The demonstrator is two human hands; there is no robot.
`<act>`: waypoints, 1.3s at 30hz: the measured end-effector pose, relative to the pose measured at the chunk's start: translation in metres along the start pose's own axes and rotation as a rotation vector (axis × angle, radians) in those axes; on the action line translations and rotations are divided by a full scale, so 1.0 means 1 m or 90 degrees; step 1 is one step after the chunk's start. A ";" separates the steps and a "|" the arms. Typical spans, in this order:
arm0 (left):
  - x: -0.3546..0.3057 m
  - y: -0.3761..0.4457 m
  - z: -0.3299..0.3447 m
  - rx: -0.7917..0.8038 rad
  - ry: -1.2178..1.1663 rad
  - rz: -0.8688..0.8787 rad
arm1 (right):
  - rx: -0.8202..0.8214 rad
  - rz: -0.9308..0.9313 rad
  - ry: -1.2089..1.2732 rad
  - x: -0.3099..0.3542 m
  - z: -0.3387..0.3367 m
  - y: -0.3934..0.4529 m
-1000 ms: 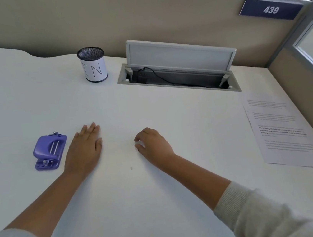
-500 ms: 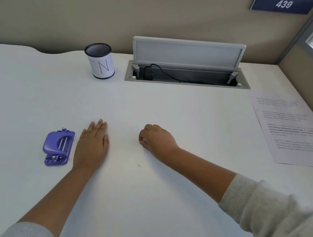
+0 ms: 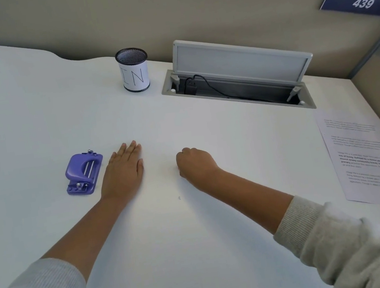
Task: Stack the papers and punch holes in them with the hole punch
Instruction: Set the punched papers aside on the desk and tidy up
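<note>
A purple hole punch lies on the white desk, left of centre. My left hand rests flat on the desk just right of it, palm down, fingers together, holding nothing. My right hand rests on the desk near the middle with its fingers curled under into a loose fist, nothing visible in it. Printed white papers lie at the right edge of the desk, far from both hands; how many sheets there are I cannot tell.
A black mesh cup with a white label marked "IN" stands at the back. Right of it an open cable hatch with a raised lid is sunk in the white desk. Beige partition walls close the back and right.
Both hands stay where they rest on the desk. My head has turned slightly left and down, so everything sits further right in view. The right fingers have curled in a little more.
</note>
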State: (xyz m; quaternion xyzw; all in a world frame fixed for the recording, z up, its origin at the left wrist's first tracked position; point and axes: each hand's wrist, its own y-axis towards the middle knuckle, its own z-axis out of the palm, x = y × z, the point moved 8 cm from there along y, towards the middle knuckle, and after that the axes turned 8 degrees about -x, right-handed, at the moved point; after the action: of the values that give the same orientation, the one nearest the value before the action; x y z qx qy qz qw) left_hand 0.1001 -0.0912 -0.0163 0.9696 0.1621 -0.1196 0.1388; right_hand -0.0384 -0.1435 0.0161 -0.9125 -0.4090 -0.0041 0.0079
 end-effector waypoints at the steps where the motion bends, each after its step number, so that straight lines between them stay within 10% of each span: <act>1: 0.000 0.000 0.000 -0.002 -0.001 0.001 | 0.014 0.025 0.025 -0.003 0.002 0.002; 15: 0.000 0.002 0.002 0.005 0.078 0.015 | 0.110 0.270 0.548 -0.058 -0.002 0.081; 24: 0.002 0.001 0.004 -0.008 0.085 0.010 | -0.161 0.164 0.342 -0.058 -0.106 0.223; 39: 0.003 0.000 0.002 -0.012 0.083 -0.006 | -0.177 0.178 0.301 -0.051 -0.097 0.293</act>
State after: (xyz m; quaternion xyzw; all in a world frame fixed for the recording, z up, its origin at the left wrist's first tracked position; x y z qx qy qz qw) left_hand 0.1023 -0.0911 -0.0185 0.9732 0.1766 -0.0556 0.1365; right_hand 0.1464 -0.3786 0.1091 -0.9260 -0.2620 -0.2709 -0.0216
